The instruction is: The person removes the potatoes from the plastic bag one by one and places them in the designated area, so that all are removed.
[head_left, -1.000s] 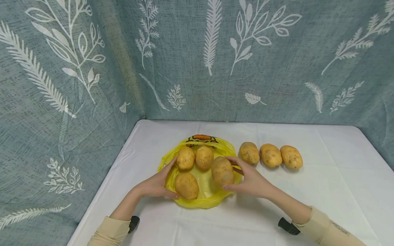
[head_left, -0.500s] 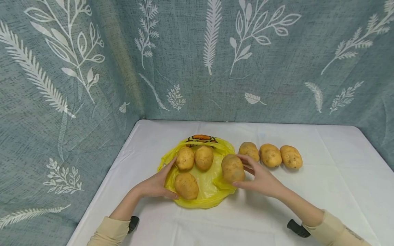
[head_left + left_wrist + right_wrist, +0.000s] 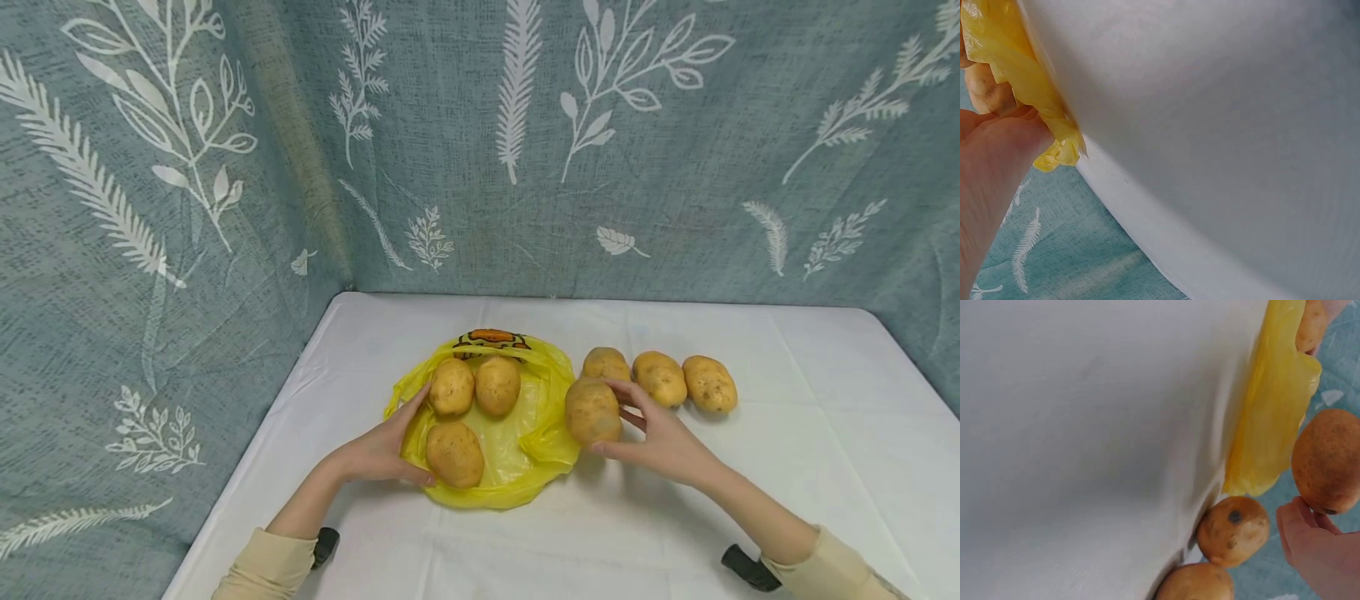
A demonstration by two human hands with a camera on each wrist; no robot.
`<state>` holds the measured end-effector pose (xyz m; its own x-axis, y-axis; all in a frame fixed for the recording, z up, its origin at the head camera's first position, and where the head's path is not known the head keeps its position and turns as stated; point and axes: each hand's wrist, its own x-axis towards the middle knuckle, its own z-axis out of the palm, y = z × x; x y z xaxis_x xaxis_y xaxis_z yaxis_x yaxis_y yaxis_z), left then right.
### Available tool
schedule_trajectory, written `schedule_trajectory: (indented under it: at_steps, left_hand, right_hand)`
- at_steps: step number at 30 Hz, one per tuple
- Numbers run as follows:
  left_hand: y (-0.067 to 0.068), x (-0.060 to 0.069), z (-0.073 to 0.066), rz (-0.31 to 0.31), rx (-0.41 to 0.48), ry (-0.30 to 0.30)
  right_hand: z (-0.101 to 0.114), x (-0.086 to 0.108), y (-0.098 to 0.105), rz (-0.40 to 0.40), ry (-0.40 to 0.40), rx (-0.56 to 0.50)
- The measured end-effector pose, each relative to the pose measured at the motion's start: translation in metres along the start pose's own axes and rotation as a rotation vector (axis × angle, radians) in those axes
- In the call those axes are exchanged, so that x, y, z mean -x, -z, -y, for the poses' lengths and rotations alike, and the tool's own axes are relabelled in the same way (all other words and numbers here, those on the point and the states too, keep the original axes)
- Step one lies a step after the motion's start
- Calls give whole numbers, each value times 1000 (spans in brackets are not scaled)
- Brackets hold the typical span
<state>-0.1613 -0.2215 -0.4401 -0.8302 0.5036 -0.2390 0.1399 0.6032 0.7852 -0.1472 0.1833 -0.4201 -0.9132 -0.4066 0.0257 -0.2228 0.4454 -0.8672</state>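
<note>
A yellow plastic bag (image 3: 504, 454) lies spread on the table with its mouth facing up. Inside it sit three potatoes: one at the back left (image 3: 452, 387), one beside that (image 3: 498, 386), and one at the front left (image 3: 455, 454). My left hand (image 3: 382, 450) rests at the bag's left rim, thumb and fingers spread apart; some fingers are hidden by plastic. Just off the bag's right rim, my right hand (image 3: 660, 437) holds a large potato (image 3: 592, 410) between thumb and fingers. The right wrist view shows this potato (image 3: 1329, 459) raised above the table.
Right of the bag, three more potatoes stand in a row: a left one (image 3: 606, 364) partly covered by the held potato, a middle one (image 3: 660, 379) and a right one (image 3: 710, 384). White cloth covers the table (image 3: 810, 450); a leaf-patterned curtain (image 3: 465, 167) hangs behind.
My right hand has carried the held potato rightward, from over the bag's right part to just outside its rim. The bag's right side has folded inward. My left hand has stayed put.
</note>
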Motion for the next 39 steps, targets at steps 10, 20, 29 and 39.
schedule_trajectory:
  at_steps: [10,20,29,39]
  left_hand:
    - [0,0,-2,1,-6,5]
    - [0,-1,-1,7,0,6]
    - [0,-1,0,7,6,14]
    - [-1,-1,1,1,5,11]
  right_hand:
    - [-7,10,16,-22,-20,11]
    - [-18,20,29,-60,-69,31]
    - [-24,29,41,-82,-84,45]
    - [-26,41,57,-107,-140,60]
